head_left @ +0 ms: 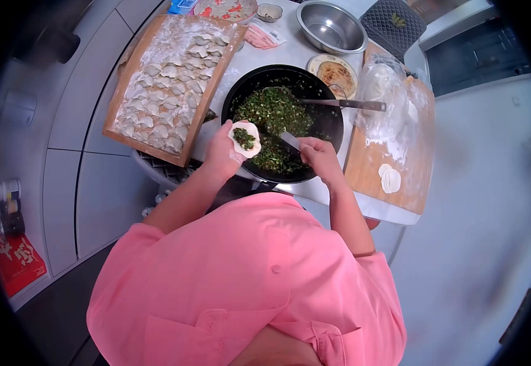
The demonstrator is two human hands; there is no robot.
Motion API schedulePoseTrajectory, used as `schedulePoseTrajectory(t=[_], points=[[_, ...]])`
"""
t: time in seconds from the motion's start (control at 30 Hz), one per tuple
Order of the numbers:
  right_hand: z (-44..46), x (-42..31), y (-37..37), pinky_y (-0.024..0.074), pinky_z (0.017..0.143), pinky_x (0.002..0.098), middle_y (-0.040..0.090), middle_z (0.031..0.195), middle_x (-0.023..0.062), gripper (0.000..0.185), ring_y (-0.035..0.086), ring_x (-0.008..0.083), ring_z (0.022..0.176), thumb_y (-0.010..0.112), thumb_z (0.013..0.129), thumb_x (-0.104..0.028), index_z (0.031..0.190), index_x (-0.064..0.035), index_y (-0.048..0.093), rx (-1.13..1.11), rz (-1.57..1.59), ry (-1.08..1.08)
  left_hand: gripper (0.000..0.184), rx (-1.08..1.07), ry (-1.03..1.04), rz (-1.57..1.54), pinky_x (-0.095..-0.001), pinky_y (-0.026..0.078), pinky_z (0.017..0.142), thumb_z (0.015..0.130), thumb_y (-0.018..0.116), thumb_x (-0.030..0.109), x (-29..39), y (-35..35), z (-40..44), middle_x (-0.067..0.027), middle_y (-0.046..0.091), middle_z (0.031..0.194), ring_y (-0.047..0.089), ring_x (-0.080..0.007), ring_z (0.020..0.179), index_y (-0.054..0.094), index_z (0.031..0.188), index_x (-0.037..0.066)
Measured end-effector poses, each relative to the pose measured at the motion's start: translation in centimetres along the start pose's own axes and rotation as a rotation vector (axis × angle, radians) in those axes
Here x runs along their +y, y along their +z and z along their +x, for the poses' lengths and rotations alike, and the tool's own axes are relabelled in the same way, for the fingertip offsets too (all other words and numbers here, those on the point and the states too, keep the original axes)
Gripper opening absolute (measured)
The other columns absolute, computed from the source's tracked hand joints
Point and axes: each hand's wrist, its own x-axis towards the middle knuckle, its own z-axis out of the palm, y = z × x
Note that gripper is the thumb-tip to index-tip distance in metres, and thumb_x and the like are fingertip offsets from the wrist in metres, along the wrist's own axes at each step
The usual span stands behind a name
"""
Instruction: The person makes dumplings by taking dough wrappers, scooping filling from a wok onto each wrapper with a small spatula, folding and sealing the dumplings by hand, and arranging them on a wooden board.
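We see a round dumpling wrapper (254, 147) lying open in the left hand (220, 151), just over the near-left edge of the black pan, with a small mound of chopped green filling (244, 139) at its middle. We judge the dough light, soft and limp, apt to stretch or tear if pinched hard, and likely tacky where the filling wets it; we would support it from underneath and take hold only by its bare rim. The left fingers hold the wrapper, thumb at its edge, though those beneath it are hidden from us. In the right hand (320, 158), we find the fingers clamped on the handle of a flat spreader (290, 141), which should be stiff and easy to steer. Below lies the black pan (331, 129) of loose, moist-looking filling, a wooden-handled ladle (363, 105) resting across its rim. To our left, a floured wooden tray (156, 46) bears rows of folded dumplings (171, 91), probably fragile; to our right, overlapping bare wrappers (390, 180) lie on a wooden board (366, 160) on the bench (393, 211).
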Motion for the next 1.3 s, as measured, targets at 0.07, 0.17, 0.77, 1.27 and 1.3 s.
schedulePoseTrajectory(t=[0.07, 0.17, 0.77, 1.27, 1.3], points=[[-0.4, -0.4, 0.0, 0.0358, 0.053, 0.0211, 0.052, 0.062, -0.0025, 0.021, 0.044, 0.0057, 0.056, 0.049, 0.087, -0.009, 0.099, -0.0002, 0.064, 0.025, -0.022, -0.040, 0.039, -0.086, 0.021, -0.043, -0.0423, 0.044, 0.087, 0.096, 0.031, 0.032, -1.1, 0.4, 0.7, -0.0118, 0.058, 0.106, 0.057, -0.0262, 0.098, 0.051, 0.111, 0.003], [-1.0, -1.1, 0.5, 0.0359, 0.053, 0.0210, 0.051, 0.062, -0.0035, 0.022, 0.044, 0.0042, 0.057, 0.048, 0.088, -0.010, 0.101, 0.0008, 0.063, 0.047, -0.028, -0.113, 0.038, -0.218, 0.050, -0.107, -0.0433, 0.044, 0.086, 0.095, 0.031, 0.032, -2.2, 1.3, 1.6, -0.0132, 0.057, 0.107, 0.057, -0.0273, 0.097, 0.050, 0.111, 0.002], [-3.5, -1.5, 2.6, 0.0455, 0.057, 0.0354, 0.049, 0.076, 0.0071, 0.044, 0.054, 0.0245, 0.070, 0.055, 0.073, -0.001, 0.114, -0.0151, 0.059, 0.278, -0.973, -0.683, 0.038, -0.132, 0.018, -0.087, -0.0484, 0.042, 0.087, 0.096, 0.030, 0.036, 0.4, 4.0, 2.3, -0.0121, 0.056, 0.104, 0.054, -0.0283, 0.096, 0.050, 0.105, 0.006], [-3.1, -2.4, 1.4, 0.0464, 0.061, 0.0354, 0.057, 0.076, 0.0089, 0.034, 0.058, 0.0269, 0.070, 0.052, 0.079, -0.005, 0.111, -0.0139, 0.061, 0.338, -0.729, -0.560, 0.046, -0.202, -0.398, -0.287, -0.0492, 0.040, 0.092, 0.095, 0.031, 0.040, 0.5, 3.6, 2.4, -0.0109, 0.054, 0.116, 0.052, -0.0269, 0.107, 0.044, 0.123, 0.006], [-3.4, -2.5, 1.7, 0.0462, 0.060, 0.0353, 0.055, 0.074, 0.0085, 0.036, 0.057, 0.0266, 0.069, 0.052, 0.078, -0.004, 0.112, -0.0141, 0.060, 0.311, -0.735, -0.571, 0.046, -0.225, -0.387, -0.340, -0.0495, 0.040, 0.092, 0.094, 0.031, 0.040, 0.6, 3.4, 2.5, -0.0120, 0.054, 0.117, 0.052, -0.0279, 0.108, 0.044, 0.123, 0.006]])
